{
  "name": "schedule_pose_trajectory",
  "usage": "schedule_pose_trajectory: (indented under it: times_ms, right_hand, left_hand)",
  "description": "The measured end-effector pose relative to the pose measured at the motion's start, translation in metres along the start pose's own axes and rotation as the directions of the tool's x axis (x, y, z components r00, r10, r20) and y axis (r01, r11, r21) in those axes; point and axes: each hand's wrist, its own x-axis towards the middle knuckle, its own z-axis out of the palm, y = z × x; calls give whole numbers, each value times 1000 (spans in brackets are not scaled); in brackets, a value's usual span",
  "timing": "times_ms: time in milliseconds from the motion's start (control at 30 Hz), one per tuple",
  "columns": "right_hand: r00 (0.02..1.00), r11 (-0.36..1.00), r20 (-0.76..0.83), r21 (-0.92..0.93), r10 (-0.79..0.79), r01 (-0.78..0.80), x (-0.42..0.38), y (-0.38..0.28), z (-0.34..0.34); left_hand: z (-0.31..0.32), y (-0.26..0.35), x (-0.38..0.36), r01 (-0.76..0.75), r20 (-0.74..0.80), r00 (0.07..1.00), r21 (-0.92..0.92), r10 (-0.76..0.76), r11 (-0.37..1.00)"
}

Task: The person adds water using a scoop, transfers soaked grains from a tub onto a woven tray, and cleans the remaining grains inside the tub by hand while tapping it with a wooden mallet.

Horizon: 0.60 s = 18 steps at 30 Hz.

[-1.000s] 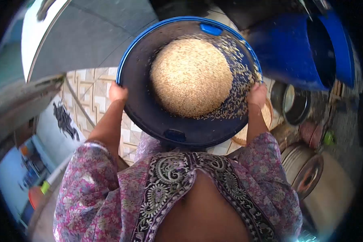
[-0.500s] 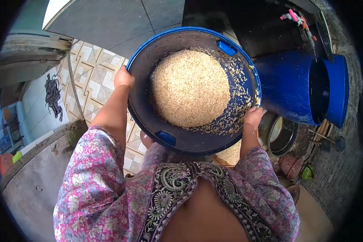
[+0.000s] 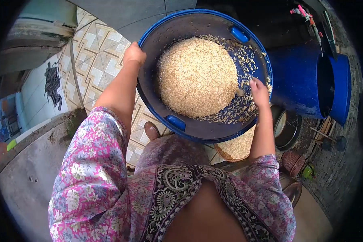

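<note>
A wide blue-rimmed basin [image 3: 149, 97] with a dark inside is held up in front of me, tilted a little. It carries a large rounded heap of pale broken grain [image 3: 197, 76], and loose bits are scattered over its right side. My left hand [image 3: 134, 53] is closed around the upper left rim. Inside the right edge is my right hand [image 3: 259, 92], off the rim, its fingers partly visible and apparently extended. Just left of it, at the heap's edge, shows a small blurred clump [image 3: 239, 92].
Below the basin sits a round tray of grain [image 3: 238, 150]. Blue barrels [image 3: 298, 84] lie on the right, near a dark pot [image 3: 288, 129] and a reddish colander [image 3: 293, 162]. A low concrete wall [image 3: 32, 173] runs at left; patterned tiles [image 3: 105, 52] cover the floor.
My right hand has let go of the right rim and moved up inside the basin. The basin appears slightly higher and further right in view, with my left hand still on it.
</note>
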Motion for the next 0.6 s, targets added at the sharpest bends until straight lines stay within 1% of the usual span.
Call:
schedule_pose_trajectory:
  times_ms: [33, 67, 100, 133, 167, 200, 233, 267, 300, 333, 367, 400, 433, 467, 533, 600]
  right_hand:
    - [991, 908, 127, 417, -33, -23, 4, -7, 2]
    - [965, 656, 253, 740, -66, -149, 8, -15, 3]
    - [948, 587, 300, 788, -106, -184, 10, -17, 13]
    - [952, 760, 295, 636, -82, -132, 12, -9, 35]
    - [960, 958, 277, 282, -39, -43, 16, 8, 67]
    - [954, 996, 300, -71, -28, 52, 17, 28, 104]
    - [919, 937, 392, -306, -34, 165, 15, 46, 143]
    - [850, 873, 520, -373, -83, 313, 13, 62, 174]
    - [751, 778, 643, -392, -150, 491, 17, 75, 203]
    - [674, 698, 708, -373, -212, 612, 19, 66, 221]
    - [660, 703, 722, -358, -210, 615, 25, 62, 232]
    - [797, 915, 583, -218, -158, 340, 21, 34, 227]
    - [894, 999, 446, -9, -32, 40, 20, 9, 227]
    - [892, 999, 452, 3, -34, 37, 23, -3, 239]
    - [847, 990, 515, 38, -135, 134, 32, -27, 257]
    - [850, 994, 515, 54, -110, 96, 34, -54, 276]
  left_hand:
    - [0, 1, -2, -1, -1, 1000, -3, 1, 1000]
    - [0, 1, -6, -5, -8, 1000, -21, 5, 1000]
    - [0, -2, -8, -6, -16, 1000, -39, 5, 999]
    - [1, -6, -10, 1, -21, 1000, -41, -2, 999]
    - [4, -9, -11, -38, -47, 998, -35, 37, 999]
    - [7, -9, -11, -79, -76, 994, -34, 76, 996]
    - [7, -9, -12, -77, -91, 993, -43, 73, 996]
    - [8, -11, -16, -69, -99, 993, -51, 64, 996]
    - [10, -13, -17, -58, -94, 994, -51, 53, 997]
    - [8, -11, -15, -48, -80, 996, -39, 44, 998]
    - [5, -10, -12, -47, -63, 997, -54, 44, 997]
    - [4, -9, -11, -47, -43, 998, -67, 44, 997]
    - [6, -9, -11, -41, -32, 999, -53, 39, 998]
    - [5, -9, -11, -37, -39, 999, -47, 36, 998]
    - [2, -7, -7, -55, -48, 997, -24, 54, 998]
    - [4, -8, -6, -34, -32, 999, -20, 33, 999]
